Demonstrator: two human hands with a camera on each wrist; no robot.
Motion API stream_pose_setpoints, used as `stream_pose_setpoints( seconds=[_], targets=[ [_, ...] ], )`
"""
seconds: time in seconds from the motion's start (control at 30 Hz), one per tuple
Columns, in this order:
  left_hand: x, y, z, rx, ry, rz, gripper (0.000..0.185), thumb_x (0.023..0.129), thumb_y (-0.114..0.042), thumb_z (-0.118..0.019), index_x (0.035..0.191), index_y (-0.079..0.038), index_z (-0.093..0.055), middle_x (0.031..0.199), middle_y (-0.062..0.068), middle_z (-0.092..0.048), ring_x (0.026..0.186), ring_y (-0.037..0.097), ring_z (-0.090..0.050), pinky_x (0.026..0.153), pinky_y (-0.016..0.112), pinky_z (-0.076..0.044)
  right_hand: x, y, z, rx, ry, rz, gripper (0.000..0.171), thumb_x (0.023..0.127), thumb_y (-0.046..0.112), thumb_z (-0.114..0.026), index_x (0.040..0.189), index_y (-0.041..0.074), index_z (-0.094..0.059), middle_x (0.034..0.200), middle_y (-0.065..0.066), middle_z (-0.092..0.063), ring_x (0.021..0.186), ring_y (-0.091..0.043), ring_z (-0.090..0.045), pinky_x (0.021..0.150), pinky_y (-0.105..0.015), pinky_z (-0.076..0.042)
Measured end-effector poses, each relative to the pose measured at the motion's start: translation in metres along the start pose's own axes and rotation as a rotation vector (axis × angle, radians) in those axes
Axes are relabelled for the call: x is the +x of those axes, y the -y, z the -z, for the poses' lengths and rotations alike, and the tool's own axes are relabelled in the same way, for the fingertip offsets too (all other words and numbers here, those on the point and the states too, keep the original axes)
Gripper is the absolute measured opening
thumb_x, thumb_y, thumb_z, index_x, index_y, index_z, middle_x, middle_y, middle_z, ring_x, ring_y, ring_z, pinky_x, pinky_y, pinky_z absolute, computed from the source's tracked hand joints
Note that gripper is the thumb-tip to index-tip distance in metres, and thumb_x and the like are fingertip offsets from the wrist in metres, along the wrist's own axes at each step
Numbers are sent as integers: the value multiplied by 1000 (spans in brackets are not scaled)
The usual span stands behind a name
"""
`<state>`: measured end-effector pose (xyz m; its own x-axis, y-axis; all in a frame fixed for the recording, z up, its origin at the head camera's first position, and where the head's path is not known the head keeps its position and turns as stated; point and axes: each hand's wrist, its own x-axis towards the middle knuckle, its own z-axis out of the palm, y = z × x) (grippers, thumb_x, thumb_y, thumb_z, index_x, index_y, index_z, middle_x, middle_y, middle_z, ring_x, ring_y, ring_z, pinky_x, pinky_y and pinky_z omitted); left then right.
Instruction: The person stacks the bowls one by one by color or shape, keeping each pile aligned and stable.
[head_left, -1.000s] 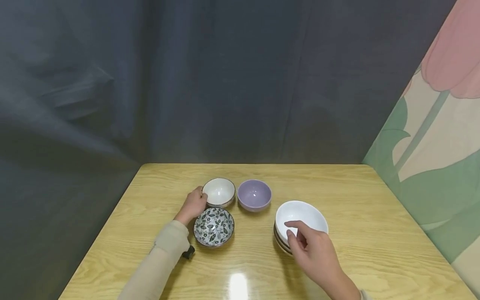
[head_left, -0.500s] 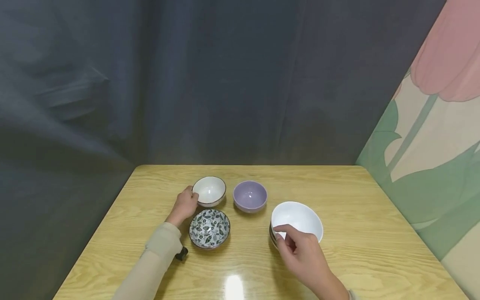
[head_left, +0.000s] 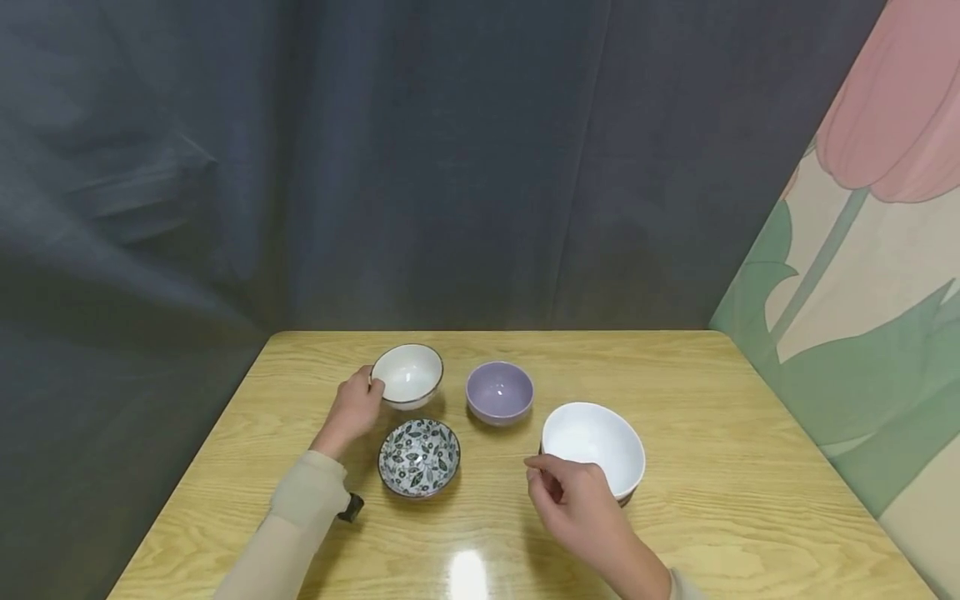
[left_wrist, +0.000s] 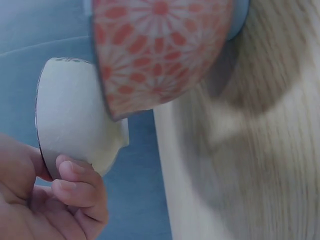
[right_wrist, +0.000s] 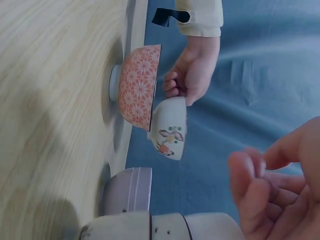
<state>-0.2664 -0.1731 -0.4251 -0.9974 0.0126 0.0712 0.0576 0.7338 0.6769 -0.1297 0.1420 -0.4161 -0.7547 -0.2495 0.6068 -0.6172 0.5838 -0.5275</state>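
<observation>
My left hand [head_left: 356,408] pinches the rim of a white bowl [head_left: 408,375] with a dark edge, thumb inside and fingers beneath. In the right wrist view this white bowl [right_wrist: 169,129], painted with a small figure outside, is held off the table. Nearer me stands a bowl with dark leaves inside [head_left: 419,458]; its outside [left_wrist: 160,55] is orange-red floral. My right hand [head_left: 577,508] hovers at the near-left side of a white bowl [head_left: 600,437] topping a stack. Its fingers bend loosely, with nothing held.
A purple bowl [head_left: 500,392] stands between the lifted bowl and the stack. The wooden table [head_left: 750,500] meets a dark curtain [head_left: 480,167] at the back. A flowered cloth [head_left: 862,333] hangs on the right. A black strap piece [head_left: 351,507] shows at my left wrist.
My left hand has raised the dark-rimmed white bowl and carried it left, away from the purple bowl. My right hand has drifted left off the stacked white bowl. The head view shifted slightly.
</observation>
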Motion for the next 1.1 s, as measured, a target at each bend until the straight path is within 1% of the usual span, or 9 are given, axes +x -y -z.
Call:
stream_pose_setpoints(
  seconds=[0.13,0.23,0.37,0.47,0.6,0.67,0.8,0.87,1.1],
  targets=[
    [-8,-4,5,0,2,-20,44,102,-11,-36,135,16,-47,113,29,-64,87,31,-59,81,48,-52,1,1,-3,-10,58,-36,15,82,-3,-69,95,1,-75,63,18,-53,55,11,-42,50,-9,-40],
    [-14,-6,5,0,12,-37,44,102,-11,-36,135,16,-47,114,29,-63,89,32,-59,83,49,-52,2,2,-5,-5,96,-68,17,84,-1,-69,100,1,-74,64,16,-56,57,9,-45,51,-11,-42],
    [-17,-8,5,-7,18,-50,44,103,-13,-35,135,15,-46,124,31,-61,101,35,-60,92,53,-50,2,4,-8,13,142,-131,21,85,0,-69,105,-1,-73,67,13,-60,58,8,-48,51,-14,-45],
    [-20,-9,6,-19,18,-53,44,104,-13,-35,136,15,-46,125,31,-60,101,35,-60,93,53,-50,2,4,-12,15,161,-158,24,86,1,-68,109,-3,-71,69,11,-62,58,8,-49,51,-15,-45],
    [-28,-10,10,-25,24,-64,45,103,-12,-35,138,14,-46,121,30,-62,95,31,-60,89,51,-51,0,4,-17,15,181,-175,30,86,3,-67,116,-5,-68,70,10,-64,58,8,-50,52,-15,-46],
    [-34,-10,12,-33,37,-60,45,103,-12,-35,138,14,-46,115,28,-64,89,30,-61,82,48,-52,-1,4,-19,28,207,-194,34,88,4,-65,121,-6,-65,72,9,-65,58,7,-50,52,-16,-46],
    [-44,-9,15,-42,52,-59,44,104,-11,-35,139,14,-45,109,24,-65,84,25,-59,74,41,-52,-3,5,-23,49,268,-218,44,89,6,-64,131,-7,-57,77,7,-67,55,7,-50,49,-17,-46],
    [-47,-8,17,-43,62,-52,44,104,-11,-34,140,14,-43,100,20,-64,79,23,-57,70,37,-50,-3,5,-26,62,289,-211,49,90,6,-64,135,-7,-53,79,6,-67,53,8,-49,48,-16,-45],
    [-59,-9,22,-66,91,-48,45,105,-12,-34,143,13,-39,91,13,-60,75,19,-54,64,32,-47,2,4,-40,107,324,-184,60,90,4,-63,143,-11,-41,87,0,-68,50,8,-47,46,-16,-44]
  ],
)
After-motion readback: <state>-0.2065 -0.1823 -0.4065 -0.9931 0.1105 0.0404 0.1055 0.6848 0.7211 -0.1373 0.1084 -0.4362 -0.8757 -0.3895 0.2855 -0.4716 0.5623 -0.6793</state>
